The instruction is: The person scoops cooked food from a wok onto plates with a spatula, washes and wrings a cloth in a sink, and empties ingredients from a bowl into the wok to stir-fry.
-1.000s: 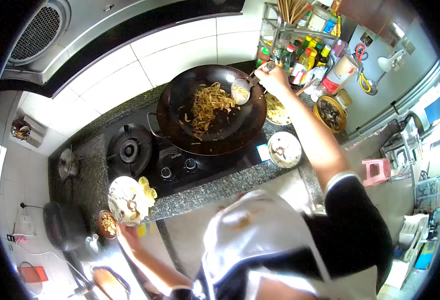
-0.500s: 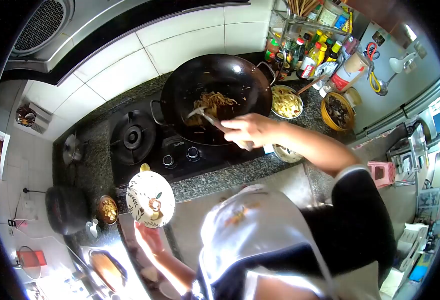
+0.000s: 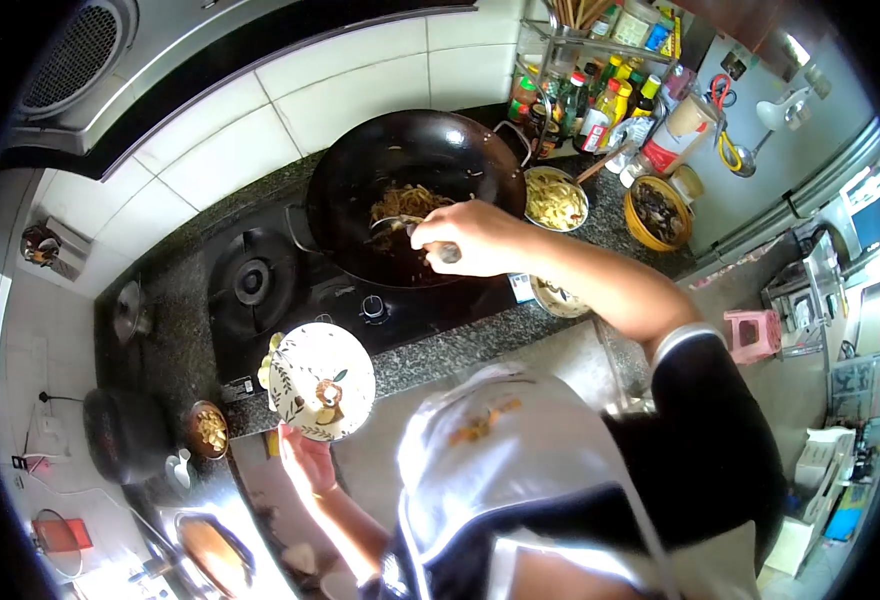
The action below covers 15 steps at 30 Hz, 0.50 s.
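Observation:
My left hand (image 3: 305, 462) is closed on the lower edge of a white bowl (image 3: 345, 365) with a leaf pattern, held in front of the stove. Yellow-green pieces (image 3: 269, 372) show at the bowl's left edge; I cannot tell what they are. My right hand (image 3: 468, 237) grips the handle of a metal spatula (image 3: 390, 221) over the near side of a large black wok (image 3: 430, 145). The spatula's head touches cooked, brownish strips of food (image 3: 412, 200) in the wok. My hand covers part of the handle.
Right of the wok stand a bowl of pale sliced food (image 3: 556, 200), a yellow bowl of dark pieces (image 3: 658, 214) and a bottle rack (image 3: 600, 105). A bare burner (image 3: 251, 282) is on the left. A black pot (image 3: 127, 428) and small brown bowl (image 3: 208, 430) stand farther left.
The bowl in my left hand has moved a little right and toward the stove, showing more yellow-green pieces at its edge. My right hand has moved left and farther over the wok with the spatula.

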Available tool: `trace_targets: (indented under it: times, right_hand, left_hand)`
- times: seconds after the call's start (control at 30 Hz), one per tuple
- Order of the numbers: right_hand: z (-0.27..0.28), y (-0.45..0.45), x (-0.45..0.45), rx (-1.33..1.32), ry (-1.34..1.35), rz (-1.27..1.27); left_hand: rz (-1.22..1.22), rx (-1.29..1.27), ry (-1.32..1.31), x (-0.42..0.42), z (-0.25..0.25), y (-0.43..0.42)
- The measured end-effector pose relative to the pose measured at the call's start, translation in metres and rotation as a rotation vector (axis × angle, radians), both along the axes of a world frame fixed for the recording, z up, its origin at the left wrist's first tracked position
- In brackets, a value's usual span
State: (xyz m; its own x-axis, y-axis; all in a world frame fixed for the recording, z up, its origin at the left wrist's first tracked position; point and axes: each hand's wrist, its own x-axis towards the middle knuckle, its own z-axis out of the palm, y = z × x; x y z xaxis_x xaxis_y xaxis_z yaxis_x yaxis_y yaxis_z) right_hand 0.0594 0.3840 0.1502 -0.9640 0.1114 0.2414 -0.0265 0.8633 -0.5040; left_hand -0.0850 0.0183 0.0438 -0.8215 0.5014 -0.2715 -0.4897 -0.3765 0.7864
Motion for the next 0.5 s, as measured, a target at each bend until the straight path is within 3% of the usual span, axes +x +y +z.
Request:
trace_targets:
  times: [0.13,0.2,0.27,0.3,0.33,0.37,0.4,0.47,0.5]
  right_hand:
    - [0.06,-0.017,0.028,-0.007,-0.189,0.046]
    - [0.052,-0.022,0.034,0.087,-0.208,0.09]
    - [0.012,-0.007,0.029,0.022,-0.275,-0.044]
    - [-0.008,0.01,0.029,0.029,-0.011,-0.081]
    - [-0.003,0.027,0.028,-0.176,-0.167,-0.26]
    - [0.004,0.046,0.028,-0.17,-0.047,-0.324]
    - [0.005,0.074,0.028,-0.378,0.014,-0.44]
    - [0.024,0.11,0.033,-0.579,0.031,-0.722]
    - [0.026,0.126,0.034,-0.555,-0.007,-0.814]
  left_hand:
    - [0.02,0.06,-0.016,0.01,0.001,-0.003]
    - [0.003,0.025,-0.015,0.012,0.002,-0.004]
    - [-0.007,0.024,-0.028,0.014,0.003,-0.003]
    - [-0.019,0.025,-0.038,0.015,0.004,-0.002]
    - [-0.018,0.03,-0.036,0.015,0.006,-0.001]
    - [-0.013,0.021,-0.028,0.016,0.007,0.0]
    - [-0.01,0.008,-0.022,0.017,0.008,0.0]
    - [-0.019,0.01,-0.024,0.02,0.011,0.001]
    - [-0.029,0.012,-0.022,0.02,0.011,0.002]
